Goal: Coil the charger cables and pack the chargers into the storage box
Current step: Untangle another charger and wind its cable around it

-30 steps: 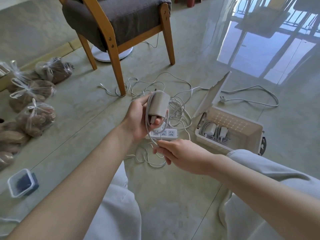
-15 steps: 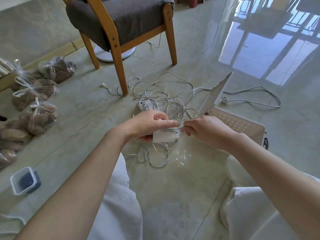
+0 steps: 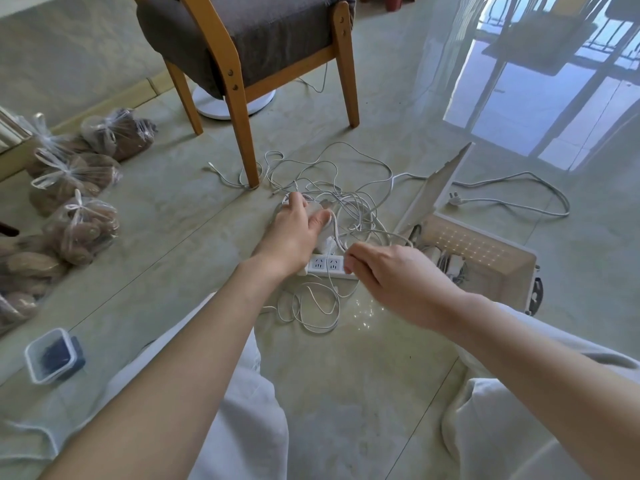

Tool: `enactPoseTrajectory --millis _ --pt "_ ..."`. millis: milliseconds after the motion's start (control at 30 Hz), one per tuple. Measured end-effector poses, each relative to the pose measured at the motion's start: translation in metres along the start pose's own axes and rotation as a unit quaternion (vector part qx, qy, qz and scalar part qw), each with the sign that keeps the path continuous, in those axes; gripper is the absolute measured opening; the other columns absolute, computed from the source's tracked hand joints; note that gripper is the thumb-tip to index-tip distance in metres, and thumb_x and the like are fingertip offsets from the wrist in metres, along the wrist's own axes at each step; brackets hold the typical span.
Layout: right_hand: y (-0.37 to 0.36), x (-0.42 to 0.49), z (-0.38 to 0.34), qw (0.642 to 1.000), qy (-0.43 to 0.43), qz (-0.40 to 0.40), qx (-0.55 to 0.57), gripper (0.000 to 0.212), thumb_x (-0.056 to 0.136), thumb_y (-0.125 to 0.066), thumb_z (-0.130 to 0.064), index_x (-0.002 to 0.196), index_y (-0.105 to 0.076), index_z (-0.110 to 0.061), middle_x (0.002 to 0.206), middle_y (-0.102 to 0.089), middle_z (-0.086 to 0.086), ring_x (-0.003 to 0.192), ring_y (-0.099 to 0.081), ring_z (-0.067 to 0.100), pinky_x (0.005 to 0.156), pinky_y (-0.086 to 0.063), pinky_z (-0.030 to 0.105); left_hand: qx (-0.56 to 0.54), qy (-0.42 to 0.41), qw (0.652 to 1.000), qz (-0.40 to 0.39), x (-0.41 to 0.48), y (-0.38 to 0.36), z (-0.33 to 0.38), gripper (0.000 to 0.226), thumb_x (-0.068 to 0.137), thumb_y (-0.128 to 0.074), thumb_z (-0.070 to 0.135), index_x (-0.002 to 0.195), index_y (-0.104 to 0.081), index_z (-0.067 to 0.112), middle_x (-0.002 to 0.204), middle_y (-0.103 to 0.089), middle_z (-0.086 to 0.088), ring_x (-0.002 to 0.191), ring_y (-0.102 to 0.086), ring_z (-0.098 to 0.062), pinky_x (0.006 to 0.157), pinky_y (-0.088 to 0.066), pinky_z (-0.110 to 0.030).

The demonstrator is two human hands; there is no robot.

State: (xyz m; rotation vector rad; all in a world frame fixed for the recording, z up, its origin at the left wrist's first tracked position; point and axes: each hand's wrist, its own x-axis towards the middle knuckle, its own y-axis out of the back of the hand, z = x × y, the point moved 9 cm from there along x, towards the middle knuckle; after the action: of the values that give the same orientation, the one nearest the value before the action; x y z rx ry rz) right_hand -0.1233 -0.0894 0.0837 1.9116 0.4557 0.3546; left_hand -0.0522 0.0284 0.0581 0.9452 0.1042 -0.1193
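Down in the cable tangle [image 3: 349,202], left hand [image 3: 294,233] gripping a white charger [image 3: 318,210], right hand [image 3: 391,275] curled above the power strip [image 3: 327,264], hold unclear, open storage box [image 3: 498,282] just right, coiled chargers [image 3: 448,263] inside, glossy tiled floor [image 3: 346,375], wooden chair [image 3: 249,39] beyond, tied bags [image 3: 83,226] far left

The floor [image 3: 346,393] is polished stone-look tile, glossy enough to mirror the window. The chair [image 3: 239,109] has a smooth varnished wood frame, and its cushion [image 3: 277,26] is coarse grey woven cloth. The cables [image 3: 349,174], charger [image 3: 325,237] and power strip [image 3: 327,264] are smooth white plastic. The storage box [image 3: 498,282] is translucent matt plastic. The bags [image 3: 83,226] are clear crinkled film, the container [image 3: 48,355] is clear hard plastic, and the trousers [image 3: 249,427] are pale matt cloth.
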Motion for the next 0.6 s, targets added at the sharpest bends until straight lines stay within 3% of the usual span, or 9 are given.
enactPoseTrajectory --millis 67,133,167,267,367,433,500,600 --pt "-0.007 -0.003 -0.008 0.999 0.01 -0.015 0.03 0.03 0.1 -0.027 -0.033 0.107 -0.049 -0.014 0.069 -0.052 -0.001 0.063 -0.051 0.027 0.059 -0.033 0.033 -0.097 0.023 0.995 0.007 0.001 -0.001 0.0 0.034 0.097 -0.041 0.043 0.102 -0.033 0.01 0.104 -0.055 -0.014 0.078 -0.064 -0.033 0.066 -0.055 -0.038" --pt "-0.015 -0.005 -0.014 0.998 0.019 -0.026 0.056 0.025 0.101 -0.028 -0.03 0.113 -0.044 -0.015 0.069 -0.049 -0.005 0.063 -0.047 0.025 0.057 -0.029 0.03 -0.203 0.076 0.976 -0.022 -0.001 -0.011 -0.002 0.035 0.098 -0.037 0.044 0.104 -0.033 0.01 0.094 -0.055 -0.011 0.055 -0.06 -0.02 0.044 -0.051 -0.028" --pt "-0.018 -0.005 -0.017 0.997 0.025 -0.033 0.071 0.023 0.101 -0.028 -0.028 0.116 -0.041 -0.016 0.07 -0.048 -0.006 0.063 -0.047 0.026 0.057 -0.028 0.03 -0.268 0.102 0.957 -0.043 -0.002 -0.018 -0.002 0.036 0.099 -0.035 0.044 0.108 -0.034 0.009 0.095 -0.056 -0.014 0.054 -0.058 -0.018 0.041 -0.048 -0.026" --pt "-0.029 -0.008 -0.025 0.993 0.049 -0.055 0.095 0.023 0.101 -0.029 -0.024 0.119 -0.037 -0.013 0.085 -0.054 0.001 0.068 -0.047 0.028 0.061 -0.034 0.034 -0.457 0.137 0.875 -0.078 -0.007 -0.031 0.009 0.039 0.101 -0.031 0.04 0.115 -0.038 0.004 0.085 -0.058 -0.02 0.049 -0.06 -0.021 0.047 -0.053 -0.03" --pt "-0.045 -0.01 -0.028 0.989 0.065 -0.099 0.091 0.024 0.101 -0.029 -0.024 0.118 -0.04 -0.011 0.106 -0.062 0.004 0.084 -0.057 0.031 0.074 -0.044 0.04 -0.565 0.164 0.802 -0.101 -0.013 -0.033 0.021 0.044 0.102 -0.028 0.039 0.097 -0.054 0.005 0.072 -0.057 -0.016 0.044 -0.06 -0.018 0.046 -0.053 -0.027" --pt "-0.054 -0.01 -0.023 0.986 0.059 -0.128 0.094 0.025 0.101 -0.028 -0.027 0.116 -0.041 -0.011 0.116 -0.062 0.003 0.095 -0.059 0.031 0.079 -0.046 0.041 -0.598 0.175 0.772 -0.128 -0.016 -0.034 0.028 0.047 0.102 -0.029 0.04 0.09 -0.058 0.006 0.067 -0.058 -0.014 0.043 -0.057 -0.018 0.042 -0.049 -0.022" --pt "-0.056 -0.007 -0.014 0.987 0.051 -0.136 0.072 0.024 0.102 -0.029 -0.027 0.117 -0.042 -0.014 0.119 -0.062 0.001 0.099 -0.059 0.03 0.081 -0.046 0.038 -0.586 0.167 0.777 -0.16 -0.018 -0.035 0.034 0.046 0.101 -0.032 0.04 0.087 -0.059 0.006 0.062 -0.06 -0.011 0.041 -0.053 -0.018 0.037 -0.042 -0.018" --pt "-0.053 -0.001 0.008 0.989 0.025 -0.147 0.001 0.027 0.101 -0.029 -0.028 0.116 -0.05 -0.02 0.115 -0.063 -0.002 0.098 -0.059 0.025 0.078 -0.047 0.035 -0.525 0.13 0.815 -0.21 -0.021 -0.038 0.042 0.043 0.099 -0.035 0.039 0.085 -0.058 0.006 0.06 -0.057 -0.011 0.035 -0.048 -0.017 0.032 -0.032 -0.015"
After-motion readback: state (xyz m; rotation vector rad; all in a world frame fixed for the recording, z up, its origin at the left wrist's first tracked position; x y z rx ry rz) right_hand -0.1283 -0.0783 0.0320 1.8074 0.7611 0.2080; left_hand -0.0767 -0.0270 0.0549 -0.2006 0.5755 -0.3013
